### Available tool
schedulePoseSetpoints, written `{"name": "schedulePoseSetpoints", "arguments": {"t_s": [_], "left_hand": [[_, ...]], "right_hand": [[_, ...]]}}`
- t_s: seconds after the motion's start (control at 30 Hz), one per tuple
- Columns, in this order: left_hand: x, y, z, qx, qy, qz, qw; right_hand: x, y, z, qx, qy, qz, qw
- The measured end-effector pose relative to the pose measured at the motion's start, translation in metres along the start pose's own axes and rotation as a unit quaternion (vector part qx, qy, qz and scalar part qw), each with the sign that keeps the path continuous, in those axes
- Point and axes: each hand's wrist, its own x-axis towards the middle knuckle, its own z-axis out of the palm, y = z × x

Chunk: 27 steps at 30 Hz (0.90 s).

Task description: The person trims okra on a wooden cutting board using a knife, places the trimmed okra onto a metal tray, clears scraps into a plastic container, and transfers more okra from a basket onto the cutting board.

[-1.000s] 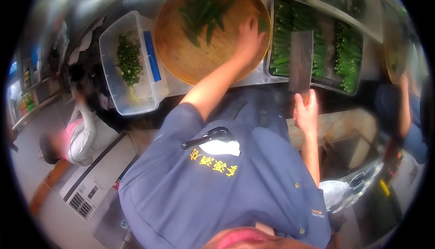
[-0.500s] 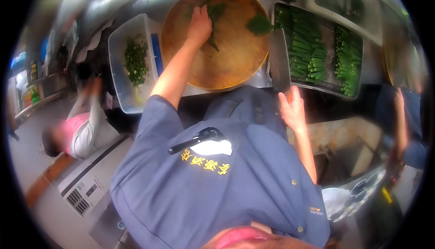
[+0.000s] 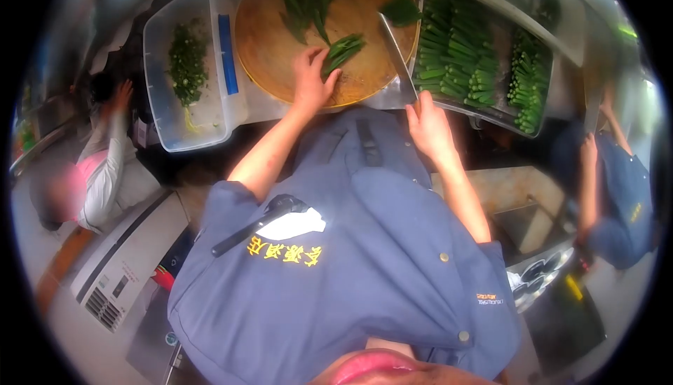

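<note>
On a round wooden chopping board (image 3: pixel 263 63), my left hand (image 3: pixel 313 82) has its fingers and thumb closed around the near end of a small bunch of green okra pods (image 3: pixel 347 50). Farther back on the board lies a loose pile of similar pods (image 3: pixel 305 0). My right hand (image 3: pixel 429 127) grips a cleaver (image 3: pixel 399 56) by its handle. The blade is tilted nearly edge-on over the right side of the board, its tip close to a dark green piece (image 3: pixel 401 10).
Right of the board stands a metal tray (image 3: pixel 503 115) with rows of okra. At the left is a clear plastic box (image 3: pixel 221 122) of chopped greens (image 3: pixel 188 63). A person in pink and grey (image 3: pixel 98 189) is at far left, another in blue (image 3: pixel 620 203) at far right.
My left hand has come nearer from the back of the board and now closes on a small bunch. The cleaver has turned from showing its flat side to nearly edge-on over the board.
</note>
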Motion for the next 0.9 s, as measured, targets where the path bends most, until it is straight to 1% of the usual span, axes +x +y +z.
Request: {"name": "schedulePoseSetpoints", "arguments": {"t_s": [0.07, 0.1, 0.17, 0.23, 0.3, 0.33, 0.4, 0.43, 0.5, 0.53, 0.6, 0.63, 0.7, 0.73, 0.8, 0.9], "left_hand": [[-0.002, 0.006, 0.016, -0.022, 0.014, 0.018, 0.999], [0.002, 0.014, 0.02, -0.031, 0.037, 0.045, 0.998], [0.006, 0.022, 0.021, -0.036, 0.024, 0.052, 0.998], [0.007, 0.027, 0.016, -0.039, 0.01, 0.059, 0.997], [0.01, 0.029, 0.005, -0.012, 0.037, 0.123, 0.992], [0.01, 0.032, -0.002, -0.012, 0.035, 0.123, 0.992], [0.008, 0.038, -0.012, 0.01, -0.048, 0.156, 0.987], [0.008, 0.038, -0.01, 0.01, -0.05, 0.157, 0.986], [0.011, 0.041, -0.007, 0.043, -0.048, 0.097, 0.993], [0.016, 0.041, -0.006, 0.044, -0.048, 0.099, 0.993], [0.025, 0.044, -0.006, 0.012, -0.052, 0.163, 0.985], [0.028, 0.043, -0.003, 0.011, -0.054, 0.164, 0.985], [0.038, 0.042, -0.002, 0.086, -0.083, 0.114, 0.986], [0.043, 0.044, -0.003, 0.086, -0.083, 0.115, 0.986], [0.053, 0.049, -0.005, 0.177, -0.192, 0.149, 0.954], [0.059, 0.05, 0.004, 0.211, -0.197, 0.155, 0.945]], "right_hand": [[-0.001, -0.004, 0.006, -0.009, 0.002, -0.007, 1.0], [0.0, -0.007, 0.007, -0.019, -0.002, -0.009, 1.0], [0.002, -0.011, 0.009, -0.034, -0.007, -0.012, 0.999], [0.003, -0.014, 0.012, -0.036, -0.002, -0.05, 0.998], [0.006, -0.009, 0.016, -0.025, -0.002, -0.04, 0.999], [0.006, -0.007, 0.019, -0.013, -0.003, -0.028, 1.0], [0.006, -0.004, 0.017, -0.009, -0.007, -0.021, 1.0], [0.006, -0.004, 0.015, -0.006, -0.013, -0.015, 1.0], [0.005, -0.003, 0.014, -0.001, -0.017, -0.013, 1.0], [0.006, -0.003, 0.013, 0.004, -0.017, -0.012, 1.0], [0.004, 0.0, 0.012, 0.013, -0.01, -0.019, 1.0], [0.002, 0.001, 0.011, 0.02, -0.004, -0.027, 0.999], [0.0, 0.0, 0.007, 0.025, -0.008, -0.021, 0.999], [0.0, 0.0, 0.006, 0.031, -0.013, -0.018, 0.999], [0.0, 0.003, 0.007, 0.033, -0.014, -0.017, 0.999], [0.0, 0.006, 0.007, 0.039, -0.017, -0.021, 0.999]]}}
